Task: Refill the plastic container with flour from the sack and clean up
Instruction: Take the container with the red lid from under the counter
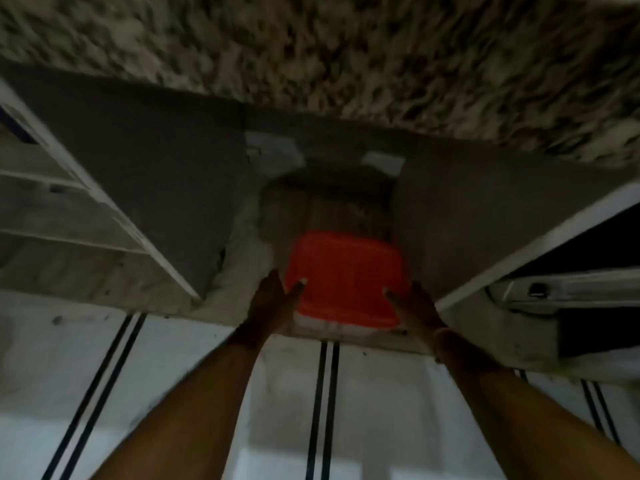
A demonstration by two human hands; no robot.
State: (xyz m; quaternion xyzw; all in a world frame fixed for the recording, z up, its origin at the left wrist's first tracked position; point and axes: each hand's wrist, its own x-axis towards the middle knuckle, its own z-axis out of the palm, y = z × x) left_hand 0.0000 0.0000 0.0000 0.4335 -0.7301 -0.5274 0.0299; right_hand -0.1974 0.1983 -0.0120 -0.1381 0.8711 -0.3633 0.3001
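A plastic container with an orange-red lid (346,275) sits at the mouth of a low open cabinet under the counter. Its pale body shows just below the lid. My left hand (273,299) presses against its left side, thumb resting on the lid. My right hand (415,306) grips the right side the same way. Both arms reach forward and down from the bottom of the view. The frame is blurred. No sack is in view.
The speckled granite countertop (346,53) overhangs the cabinet. Two cabinet doors (149,188) (485,216) stand open on either side. Shelves (52,209) show at the left, a metal drawer rail (571,285) at the right. White floor tiles (194,348) with dark double stripes lie below.
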